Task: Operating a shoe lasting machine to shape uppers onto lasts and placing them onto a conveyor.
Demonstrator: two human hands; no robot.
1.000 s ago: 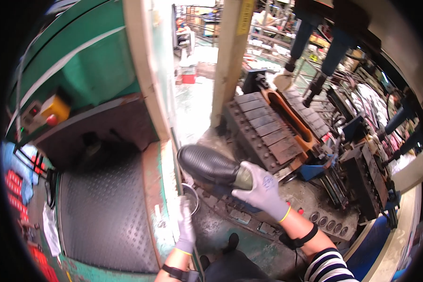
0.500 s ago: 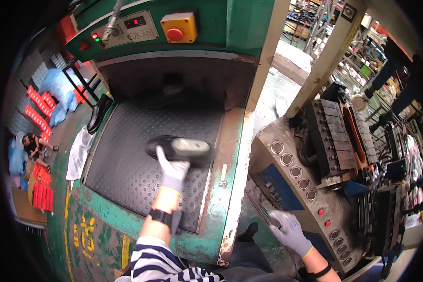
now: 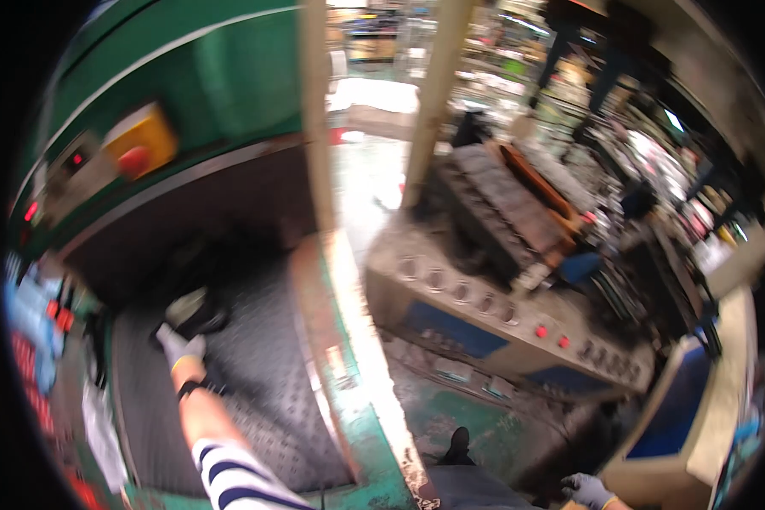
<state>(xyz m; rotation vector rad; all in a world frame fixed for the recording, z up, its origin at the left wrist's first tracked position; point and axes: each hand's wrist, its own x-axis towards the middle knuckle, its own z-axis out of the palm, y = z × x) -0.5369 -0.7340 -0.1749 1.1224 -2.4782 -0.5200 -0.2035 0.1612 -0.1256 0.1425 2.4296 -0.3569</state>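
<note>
My left hand [image 3: 180, 344], in a white glove, reaches over the dark studded mat [image 3: 263, 382] of a green machine. It grips a black shoe [image 3: 206, 319] by one end. The shoe lies pale side up near the machine's dark recess, and motion blur smears its outline. My right hand [image 3: 588, 490], in a grey-white glove, hangs low at the bottom edge beside my legs. Its fingers look loosely apart, with nothing visible in them.
Above the recess a yellow box with a red button [image 3: 134, 160] sits on the green panel. To the right stands a grey control console [image 3: 450, 297] carrying gauges, red buttons and a clamp-like unit [image 3: 510, 204]. A white cloth [image 3: 102, 433] hangs left of the mat.
The view has swung to the right. My left hand has moved the shoe farther in, toward the dark recess. My right hand has dropped to the bottom edge.
</note>
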